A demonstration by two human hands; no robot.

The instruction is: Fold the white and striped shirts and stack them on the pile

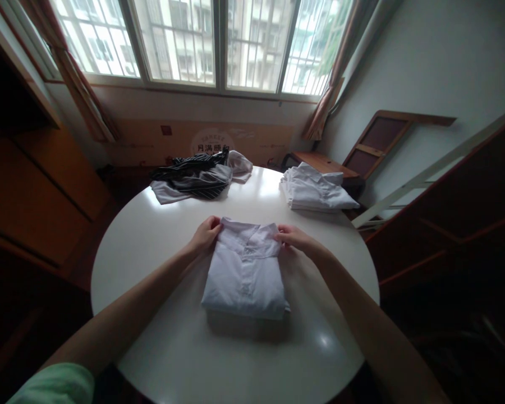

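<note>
A white shirt (246, 280), folded into a rough rectangle with its button front facing up, lies flat on the round white table (151, 336). Its collar end points away from me. My left hand (207, 233) pinches the shirt's far left corner between thumb and fingers. At the far right corner, my right hand (292, 235) grips the shirt's edge in the same way. Some fingertips of both hands are hidden by the cloth.
A stack of folded white shirts (315, 188) sits at the table's far right. Crumpled dark striped and pale clothes (193, 177) lie at the far left. Behind the table are a wooden chair (374, 146), a large printed cardboard panel (172, 137) and barred windows (219, 45).
</note>
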